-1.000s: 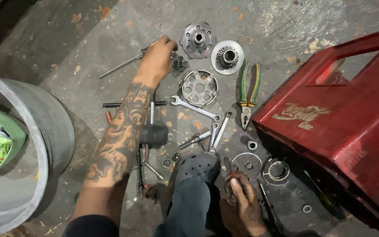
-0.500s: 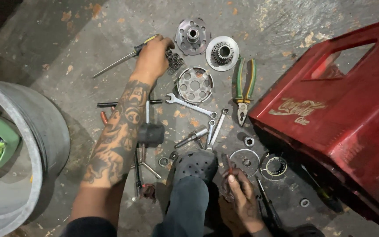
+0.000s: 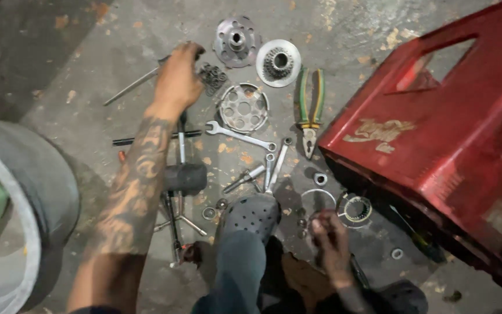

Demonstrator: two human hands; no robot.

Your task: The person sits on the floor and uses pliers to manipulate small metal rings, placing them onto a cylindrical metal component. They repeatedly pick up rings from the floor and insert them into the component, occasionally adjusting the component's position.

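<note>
1. The long metal rod (image 3: 132, 87) is thin and grey. It lies slanted on the concrete floor, its upper right end under the left hand (image 3: 176, 81), which is stretched far forward and closed over that end.
2. The stack of small dark rings (image 3: 212, 77) lies just right of that hand, touching or nearly touching its fingers.
3. The small metal part (image 3: 315, 221) is pinched in the fingertips of the right hand (image 3: 331, 241), low by the knee; its shape is too small to tell.

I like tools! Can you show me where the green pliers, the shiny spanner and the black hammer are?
green pliers (image 3: 309, 102): head view, on the handles.
shiny spanner (image 3: 240, 136): head view, middle of its shaft.
black hammer (image 3: 186, 178): head view, on its head.
</note>
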